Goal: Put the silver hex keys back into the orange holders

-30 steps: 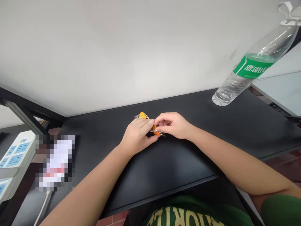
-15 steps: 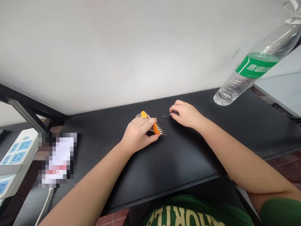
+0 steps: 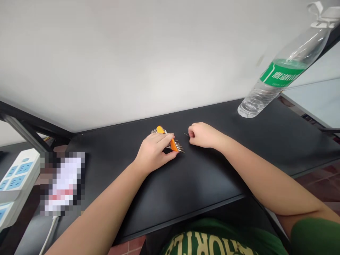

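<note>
Right hand (image 3: 204, 135) withdrawn; pinching rod (image 3: 186, 134); left hand (image 3: 153, 150) gripping orange holder (image 3: 174, 145); label (image 3: 282, 73): "鼎湖山"

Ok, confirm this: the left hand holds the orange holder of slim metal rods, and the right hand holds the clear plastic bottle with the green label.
Not the bottle: the head view shows the right hand holding a slim metal rod. The left hand does hold the orange holder.

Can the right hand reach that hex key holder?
Probably yes: the orange hex key holder juts toward the right hand, though the left hand covers its middle and the right pinches a thin metal rod.
</note>
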Demonstrator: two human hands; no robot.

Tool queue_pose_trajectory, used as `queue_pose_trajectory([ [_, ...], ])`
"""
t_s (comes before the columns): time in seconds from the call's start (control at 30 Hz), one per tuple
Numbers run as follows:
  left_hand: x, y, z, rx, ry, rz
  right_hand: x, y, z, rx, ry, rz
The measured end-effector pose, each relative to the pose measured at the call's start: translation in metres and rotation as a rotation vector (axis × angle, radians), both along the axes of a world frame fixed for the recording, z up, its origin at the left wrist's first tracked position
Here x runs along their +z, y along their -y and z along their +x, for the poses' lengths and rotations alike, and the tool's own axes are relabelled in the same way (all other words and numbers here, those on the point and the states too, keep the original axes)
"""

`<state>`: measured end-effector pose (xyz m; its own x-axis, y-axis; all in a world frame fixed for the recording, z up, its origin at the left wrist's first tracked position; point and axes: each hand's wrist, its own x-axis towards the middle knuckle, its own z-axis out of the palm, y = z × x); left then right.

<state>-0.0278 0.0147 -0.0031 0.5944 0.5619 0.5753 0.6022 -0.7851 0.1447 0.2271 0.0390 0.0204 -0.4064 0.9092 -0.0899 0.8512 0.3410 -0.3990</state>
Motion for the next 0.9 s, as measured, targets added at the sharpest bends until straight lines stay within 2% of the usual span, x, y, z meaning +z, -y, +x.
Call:
queue_pose_trajectory([
  [0.13,-0.001,-0.001,-0.001,0.004,-0.004,0.002,0.012,0.011,-0.002,0.212,-0.299,-0.015],
  [0.23,-0.001,-0.001,0.000,0.011,-0.014,-0.020,0.019,0.019,-0.006,0.246,-0.408,0.069],
  [0.33,-0.002,-0.001,0.000,0.030,-0.022,-0.037,0.020,0.021,-0.007,0.251,-0.404,0.187],
  [0.6,-0.003,-0.002,0.000,0.030,-0.025,-0.035,0.012,0.019,-0.005,0.294,-0.347,0.353],
  [0.9,-0.002,-0.002,-0.001,0.047,-0.045,-0.070,0.014,0.026,-0.007,0.315,-0.322,0.359],
])
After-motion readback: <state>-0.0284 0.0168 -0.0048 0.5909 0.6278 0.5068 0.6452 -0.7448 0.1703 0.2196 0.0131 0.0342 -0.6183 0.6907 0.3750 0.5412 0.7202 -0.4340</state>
